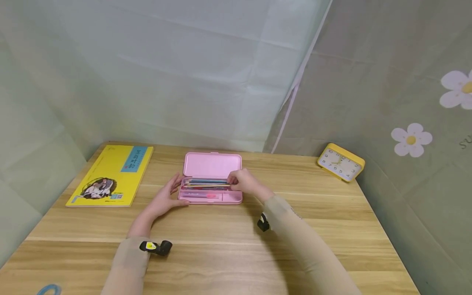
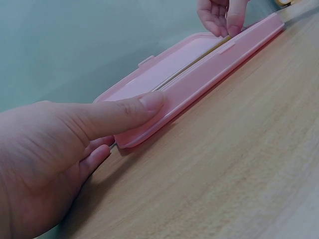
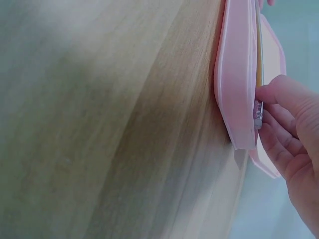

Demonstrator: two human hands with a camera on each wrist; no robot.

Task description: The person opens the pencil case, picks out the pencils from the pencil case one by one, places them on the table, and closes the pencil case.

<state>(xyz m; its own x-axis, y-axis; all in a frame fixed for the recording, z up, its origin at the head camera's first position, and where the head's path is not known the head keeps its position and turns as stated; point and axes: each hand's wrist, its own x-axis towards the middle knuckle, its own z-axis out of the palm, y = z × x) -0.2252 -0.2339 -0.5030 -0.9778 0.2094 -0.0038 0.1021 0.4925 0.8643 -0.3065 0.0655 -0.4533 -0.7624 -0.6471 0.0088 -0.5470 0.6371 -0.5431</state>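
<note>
A pink pencil case (image 1: 232, 202) lies on the table, its lid (image 1: 210, 164) tipped back. Several pencils (image 1: 200, 181) fill its rear compartment, and a pink pen (image 1: 212, 196) lies in the front one. My left hand (image 1: 164, 199) steadies the left end, its straight thumb (image 2: 132, 110) along the front wall and its other fingers spread at the side, partly hidden in the left wrist view. At the right end, my right hand (image 1: 245, 181) pinches a yellow pencil (image 2: 199, 56) near its end, where a silvery tip (image 3: 258, 114) shows between the fingers.
A yellow book (image 1: 125, 184) lies to the left of the case. On the far right stands a yellow clock (image 1: 341, 162). Part of a blue ring-shaped thing (image 1: 49, 289) shows at the near left. Curtains hang behind the wooden table (image 1: 217, 254).
</note>
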